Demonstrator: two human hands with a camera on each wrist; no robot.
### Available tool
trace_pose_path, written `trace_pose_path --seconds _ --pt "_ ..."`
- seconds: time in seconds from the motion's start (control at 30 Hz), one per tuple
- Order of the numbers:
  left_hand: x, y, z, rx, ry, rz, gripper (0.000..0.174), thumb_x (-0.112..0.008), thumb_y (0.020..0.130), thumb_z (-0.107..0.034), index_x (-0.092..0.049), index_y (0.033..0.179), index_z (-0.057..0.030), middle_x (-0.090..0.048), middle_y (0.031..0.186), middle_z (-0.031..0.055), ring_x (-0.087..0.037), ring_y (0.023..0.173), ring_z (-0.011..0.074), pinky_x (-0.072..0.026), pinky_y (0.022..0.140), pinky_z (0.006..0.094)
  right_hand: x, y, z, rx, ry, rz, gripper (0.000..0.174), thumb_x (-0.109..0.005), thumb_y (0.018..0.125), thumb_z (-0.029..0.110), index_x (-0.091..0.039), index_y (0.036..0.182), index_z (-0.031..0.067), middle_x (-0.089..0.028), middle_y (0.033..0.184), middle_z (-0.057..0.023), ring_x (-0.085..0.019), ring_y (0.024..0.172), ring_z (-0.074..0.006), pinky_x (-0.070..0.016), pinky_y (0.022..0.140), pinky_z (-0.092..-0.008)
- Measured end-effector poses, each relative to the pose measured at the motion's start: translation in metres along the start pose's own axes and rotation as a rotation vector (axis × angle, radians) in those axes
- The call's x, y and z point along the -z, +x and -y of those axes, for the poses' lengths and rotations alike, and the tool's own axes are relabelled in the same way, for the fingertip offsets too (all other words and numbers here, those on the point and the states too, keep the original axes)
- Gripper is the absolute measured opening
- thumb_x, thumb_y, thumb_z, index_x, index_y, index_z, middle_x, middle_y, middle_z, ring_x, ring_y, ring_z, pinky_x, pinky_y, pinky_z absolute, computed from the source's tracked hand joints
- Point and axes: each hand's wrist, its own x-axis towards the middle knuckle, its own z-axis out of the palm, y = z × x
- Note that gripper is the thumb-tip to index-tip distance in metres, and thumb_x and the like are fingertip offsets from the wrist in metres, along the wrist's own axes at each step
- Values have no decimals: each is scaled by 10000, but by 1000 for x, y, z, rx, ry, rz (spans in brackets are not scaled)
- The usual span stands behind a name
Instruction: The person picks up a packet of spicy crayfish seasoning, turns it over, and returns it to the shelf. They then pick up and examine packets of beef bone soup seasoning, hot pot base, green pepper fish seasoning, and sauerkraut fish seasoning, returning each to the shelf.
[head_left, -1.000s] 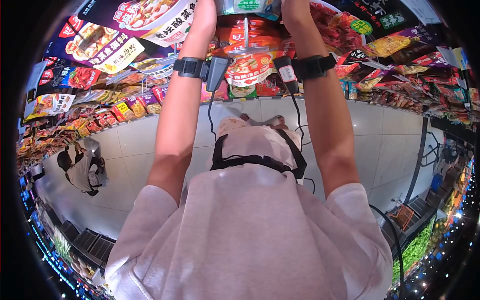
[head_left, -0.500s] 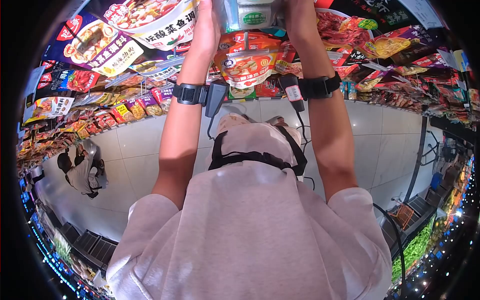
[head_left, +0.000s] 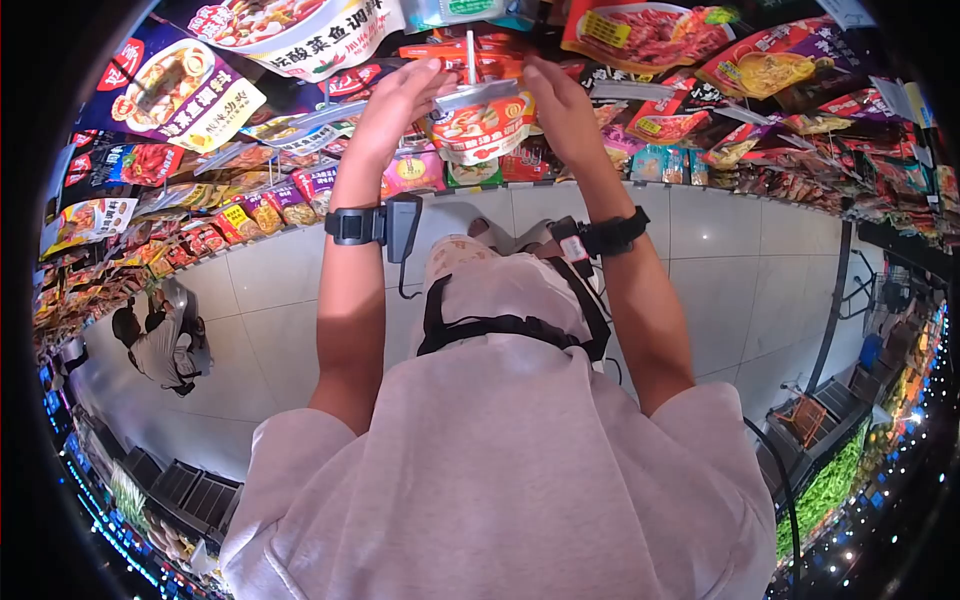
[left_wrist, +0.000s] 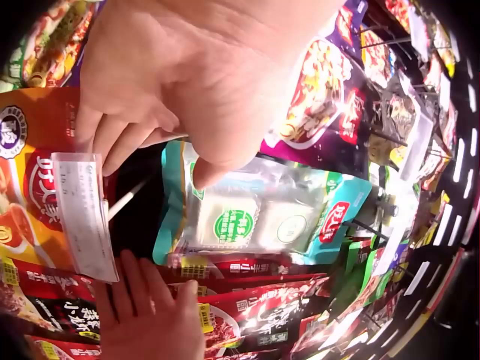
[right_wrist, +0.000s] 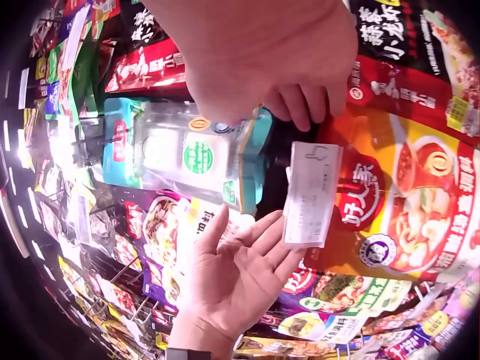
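Note:
Between the two hands hangs an orange-red pouch, with a white price tag in front of it. My left hand is on its left, palm turned inward and fingers extended. On the other side, my right hand has its fingers loosely extended. In the right wrist view the left hand shows a bare palm, its fingertips beside the tag; contact is unclear. A clear and teal pouch with pale contents hangs beside the dark gap near the hands; neither hand grips it.
Packets on hooks fill the rack around the hands, including a large white and purple pouch at left and a red pouch at right. Metal hooks stick out between them. Another person is low at left on the tiled floor.
Both hands have come down and back from the clear and teal pouch, which they flanked earlier, to either side of the orange-red pouch. The teal pouch now sits higher in the head view.

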Motion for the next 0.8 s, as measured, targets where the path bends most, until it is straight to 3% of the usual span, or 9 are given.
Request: trace_pose_path --seconds 0.1,0.17,0.23,0.33,0.43,0.53,0.63,0.77,0.8 --pt "0 -9 12 -5 46 -61 567 -503 969 -382 -448 1336 46 -596 1249 196 -524 1224 259 -359 1070 354 19 -27 -27 7 -38 66 410 -543 949 304 -585 1180 -33 -645 1103 -186 -614 1027 -232 -463 894 -330" --pt "1 -10 26 -118 171 -211 493 -507 973 -331 -473 1326 11 -603 1237 179 -539 1186 221 -379 1048 339 43 -49 -49 -129 3 241 375 -542 952 285 -606 1132 -37 -665 1021 -148 -621 985 -206 -471 871 -320" --pt "-5 -19 30 -174 146 -229 441 -527 969 -264 -482 1317 4 -607 1218 159 -541 1169 202 -401 1017 328 68 -76 -65 -213 38 205 362 -532 957 284 -615 1110 -34 -670 996 -125 -624 958 -189 -476 853 -311" --pt "-20 -31 36 -389 321 -472 378 -583 935 -116 -482 1273 21 -591 1196 151 -567 1094 201 -438 945 317 112 -113 -86 -363 54 149 340 -518 966 279 -630 1060 -27 -674 939 -85 -629 907 -160 -485 814 -297" --pt "-38 -42 50 -487 328 -499 322 -560 945 -112 -513 1239 10 -592 1195 131 -565 1097 190 -440 947 325 151 -150 -117 -460 17 103 320 -510 970 269 -640 1009 -21 -676 893 -69 -634 872 -150 -490 777 -294" --pt "-63 -58 70 -360 447 -421 273 -538 954 -103 -537 1209 -4 -596 1183 93 -564 1093 176 -439 945 316 195 -183 -142 -528 12 49 307 -504 969 254 -647 980 -17 -677 873 -70 -642 856 -156 -492 753 -297" --pt "-98 -63 94 -287 325 -289 245 -527 964 -100 -547 1193 -17 -598 1138 55 -551 1059 132 -439 911 282 224 -207 -166 -588 -2 -42 298 -501 965 240 -651 985 -16 -678 876 -77 -650 846 -164 -494 741 -299" --pt "-139 -69 130 -197 348 -304 241 -533 961 -97 -552 1189 -21 -600 1123 48 -550 1048 124 -438 898 273 253 -228 -216 -630 -19 -172 293 -506 954 215 -648 1040 -27 -672 906 -99 -659 858 -175 -500 733 -307" --pt "-146 -70 143 -175 338 -290 240 -520 963 -84 -553 1189 -13 -598 1125 51 -546 1080 140 -422 942 286 257 -229 -235 -638 -12 -158 293 -506 954 215 -648 1040 -27 -672 906 -99 -659 858 -175 -500 733 -307"
